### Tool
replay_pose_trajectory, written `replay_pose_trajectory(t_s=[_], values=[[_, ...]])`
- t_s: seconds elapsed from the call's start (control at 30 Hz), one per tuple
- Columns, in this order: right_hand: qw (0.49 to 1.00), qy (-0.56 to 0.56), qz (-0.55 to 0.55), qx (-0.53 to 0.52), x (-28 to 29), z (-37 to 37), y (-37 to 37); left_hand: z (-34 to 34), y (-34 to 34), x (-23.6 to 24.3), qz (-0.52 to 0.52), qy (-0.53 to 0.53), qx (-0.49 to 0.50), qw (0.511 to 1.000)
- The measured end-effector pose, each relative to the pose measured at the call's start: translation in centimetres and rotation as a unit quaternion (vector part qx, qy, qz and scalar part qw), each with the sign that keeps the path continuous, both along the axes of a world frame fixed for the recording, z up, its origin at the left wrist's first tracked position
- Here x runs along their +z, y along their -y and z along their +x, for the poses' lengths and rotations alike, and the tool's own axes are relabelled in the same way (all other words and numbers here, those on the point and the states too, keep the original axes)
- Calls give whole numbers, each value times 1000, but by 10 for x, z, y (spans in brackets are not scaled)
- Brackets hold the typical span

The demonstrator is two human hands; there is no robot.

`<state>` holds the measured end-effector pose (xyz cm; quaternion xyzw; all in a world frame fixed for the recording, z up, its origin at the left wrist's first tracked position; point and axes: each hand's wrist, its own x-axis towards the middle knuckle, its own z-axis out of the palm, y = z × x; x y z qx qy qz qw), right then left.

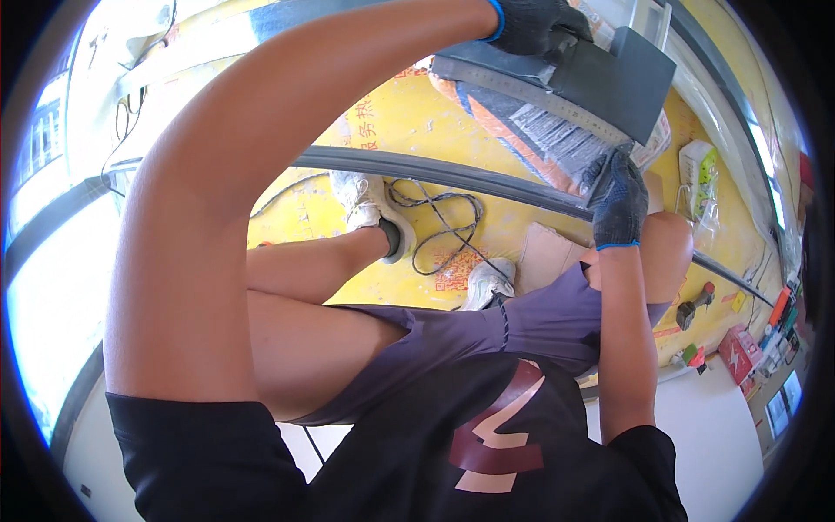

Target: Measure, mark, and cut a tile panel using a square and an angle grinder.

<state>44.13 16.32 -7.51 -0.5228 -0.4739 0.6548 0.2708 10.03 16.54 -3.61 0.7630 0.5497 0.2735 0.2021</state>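
My left hand [541, 26], in a dark work glove with a blue cuff, reaches to the far side of a dark grey panel [600, 83]. Its fingers are curled at the panel's upper surface, and what they grip is hard to make out. Along the panel's near edge runs a long metal ruler [548, 103] with markings. My right hand [619, 202], gloved the same way, closes its fingertips at the ruler's right end, by the panel's corner. Beneath lies an orange and white bag [496, 126], with grey streaked material [552, 130] on it.
A dark metal bar [444, 174] crosses in front of my legs. A black cord [448, 222] loops on the yellow floor covering [304, 213] by my shoes. At right are a green and white package [698, 178], a power drill [694, 306] and a red box [739, 354].
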Motion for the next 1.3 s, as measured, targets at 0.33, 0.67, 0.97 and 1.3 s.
replay_pose_trajectory(t_s=[0.33,0.67,0.97,1.3], values=[[990,39,126,58,-7,-36,19,-2,-1,0,-16,7,-12,1000],[990,-46,-96,-96,4,-120,66,-2,-2,-2,-9,-7,-9,1000],[982,-54,-166,-70,3,-157,83,-1,-2,-1,-21,-39,-6,999],[985,-61,-134,-91,-1,-148,80,-5,-6,-10,15,-34,-35,999]])
